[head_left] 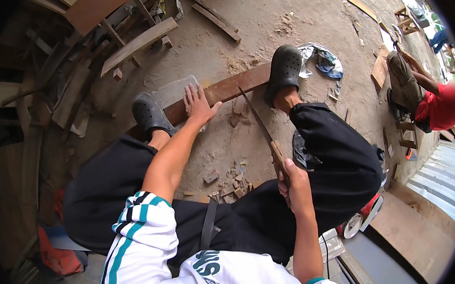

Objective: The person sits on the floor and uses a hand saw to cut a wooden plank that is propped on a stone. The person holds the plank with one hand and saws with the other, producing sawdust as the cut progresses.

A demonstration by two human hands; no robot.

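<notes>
My right hand [297,189] is wrapped round the wooden handle of a handsaw [258,117]. Its narrow dark blade points away from me, and the tip meets the near edge of a reddish-brown plank [234,86]. The plank lies across the ground in front of me. On it, left of the blade, rests my left hand [200,105], fingers stretched and holding nothing. A black clog [285,69] on my right foot presses on the plank's right end; another black clog [151,114] is at its left part. Beyond my left hand lies a pale translucent sheet [173,91].
Small wood offcuts [235,187] litter the ground between my legs. Boards and a raised plank [138,46] crowd the far left. Crumpled plastic [326,62] lies beside my right foot. A person in a red shirt [441,108] sits at the right. A red power tool [362,215] stands near my right knee.
</notes>
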